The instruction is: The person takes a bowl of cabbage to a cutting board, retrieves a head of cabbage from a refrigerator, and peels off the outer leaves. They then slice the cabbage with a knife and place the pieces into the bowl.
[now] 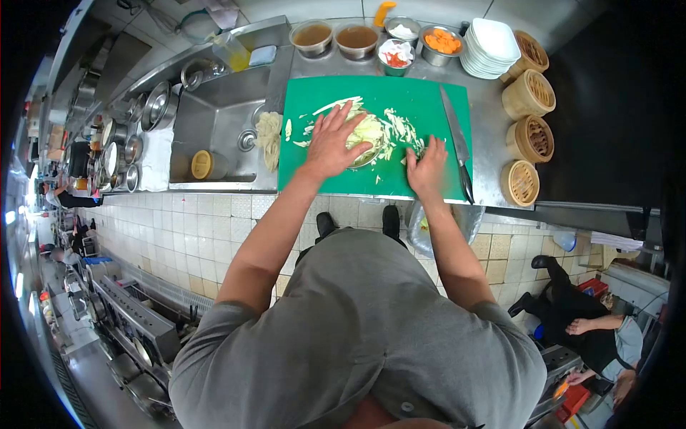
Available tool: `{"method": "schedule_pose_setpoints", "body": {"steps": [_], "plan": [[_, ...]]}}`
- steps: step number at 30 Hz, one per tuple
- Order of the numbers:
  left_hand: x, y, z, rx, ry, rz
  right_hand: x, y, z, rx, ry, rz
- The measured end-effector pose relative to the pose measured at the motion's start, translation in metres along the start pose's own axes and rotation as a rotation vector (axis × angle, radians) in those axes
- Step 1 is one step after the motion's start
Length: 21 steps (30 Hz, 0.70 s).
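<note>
On the green cutting board (321, 89) sits a round metal bowl (371, 159) heaped with shredded cabbage (368, 136). My left hand (329, 146) is spread at the bowl's left side, its thumb near the rim. The left palm hides part of the bowl and the board. Loose cabbage shreds (401, 129) lie scattered to the bowl's right. Among more shreds at the board's lower right is my right hand (429, 168), slightly blurred, thumb apart from the fingers. A long kitchen knife (454, 129) with a black handle rests along the board's right edge.
Bamboo steamers (529, 94) line the right, beside stacked white dishes (493, 46). Behind the board stand bowls of brown liquid (312, 36) and sliced carrots (441, 41). A sink (214, 132) and cloth (269, 139) lie left. Another person (582, 336) is at lower right.
</note>
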<state>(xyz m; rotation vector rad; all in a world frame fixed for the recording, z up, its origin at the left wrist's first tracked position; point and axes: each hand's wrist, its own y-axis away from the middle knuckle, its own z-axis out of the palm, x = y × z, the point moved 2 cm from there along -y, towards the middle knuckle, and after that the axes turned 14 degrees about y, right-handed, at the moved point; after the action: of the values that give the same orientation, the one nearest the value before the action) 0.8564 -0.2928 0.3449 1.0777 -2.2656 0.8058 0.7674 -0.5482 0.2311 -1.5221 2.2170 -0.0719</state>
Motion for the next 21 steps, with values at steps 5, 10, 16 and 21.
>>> {"method": "schedule_pose_setpoints", "body": {"steps": [5, 10, 16, 21], "plan": [[-0.004, -0.004, 0.009, -0.147, -0.088, -0.038, -0.043, -0.026, 0.021, -0.058, -0.023, -0.027], [-0.003, 0.002, 0.007, -0.169, -0.133, -0.002, -0.067, -0.019, 0.037, -0.114, 0.021, -0.247], [0.006, -0.008, 0.007, -0.244, -0.208, -0.075, -0.059, -0.015, 0.038, -0.047, -0.239, -0.341], [-0.014, 0.001, 0.0, -0.033, 0.07, 0.01, -0.05, -0.02, 0.036, 0.023, -0.561, -0.138]]}}
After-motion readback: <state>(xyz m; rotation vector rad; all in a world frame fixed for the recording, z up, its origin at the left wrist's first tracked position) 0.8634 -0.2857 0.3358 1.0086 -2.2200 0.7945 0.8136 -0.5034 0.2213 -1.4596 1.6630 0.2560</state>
